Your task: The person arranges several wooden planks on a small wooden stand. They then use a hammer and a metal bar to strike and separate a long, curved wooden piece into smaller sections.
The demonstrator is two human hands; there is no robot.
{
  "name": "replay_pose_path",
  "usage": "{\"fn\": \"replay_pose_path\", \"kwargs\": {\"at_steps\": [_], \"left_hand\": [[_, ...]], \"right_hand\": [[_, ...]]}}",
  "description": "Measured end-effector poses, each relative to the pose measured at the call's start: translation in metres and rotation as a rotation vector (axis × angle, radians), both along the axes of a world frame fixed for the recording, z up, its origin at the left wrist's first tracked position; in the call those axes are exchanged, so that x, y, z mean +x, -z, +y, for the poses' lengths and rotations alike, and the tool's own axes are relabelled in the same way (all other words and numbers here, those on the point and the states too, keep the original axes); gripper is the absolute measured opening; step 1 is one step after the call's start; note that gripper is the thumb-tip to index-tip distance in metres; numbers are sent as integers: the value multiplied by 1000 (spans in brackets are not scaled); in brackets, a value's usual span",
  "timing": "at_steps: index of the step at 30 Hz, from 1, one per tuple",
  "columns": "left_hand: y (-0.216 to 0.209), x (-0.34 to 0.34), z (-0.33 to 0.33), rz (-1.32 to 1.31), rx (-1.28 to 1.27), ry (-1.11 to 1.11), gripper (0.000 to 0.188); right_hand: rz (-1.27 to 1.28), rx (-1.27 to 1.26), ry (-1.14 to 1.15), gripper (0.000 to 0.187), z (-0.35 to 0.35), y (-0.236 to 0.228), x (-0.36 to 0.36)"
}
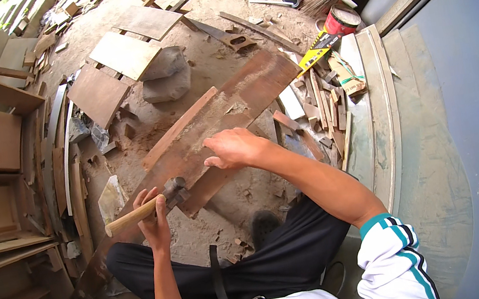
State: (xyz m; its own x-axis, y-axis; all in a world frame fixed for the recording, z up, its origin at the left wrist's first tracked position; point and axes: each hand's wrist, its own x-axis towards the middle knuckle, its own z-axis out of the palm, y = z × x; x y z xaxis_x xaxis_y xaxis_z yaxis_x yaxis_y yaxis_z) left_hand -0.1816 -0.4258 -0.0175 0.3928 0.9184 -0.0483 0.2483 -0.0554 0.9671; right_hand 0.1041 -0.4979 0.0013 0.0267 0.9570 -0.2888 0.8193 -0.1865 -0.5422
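In the head view, the left hand [153, 218] gripped a wooden-handled hammer [147, 208], its head on the long brown plank [212, 135]. The right hand [233, 149] pressed flat on the plank's near edge. Bare dusty floor [215, 39] lay open at twelve o'clock; wood scraps [318, 108] crowded two o'clock.

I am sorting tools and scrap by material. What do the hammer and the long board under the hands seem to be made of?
Hammer: pale smooth handle, apparently bare wood; dark dull head, probably metal. The left hand grips it.
Long board: brown wood, rough and unfinished, with visible grain and dust patches. The right hand presses on it.
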Motion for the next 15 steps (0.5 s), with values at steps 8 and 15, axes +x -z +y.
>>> {"fn": "replay_pose_path", "kwargs": {"at_steps": [8, 15], "left_hand": [[15, -2, -16, 111, 18, -11, 66], [16, 14, -63, 150, 31, -341, 69]], "right_hand": [[-60, -8, 237, 46, -7, -1, 58], [91, 633, 1032, 36, -35, 30, 243]]}}
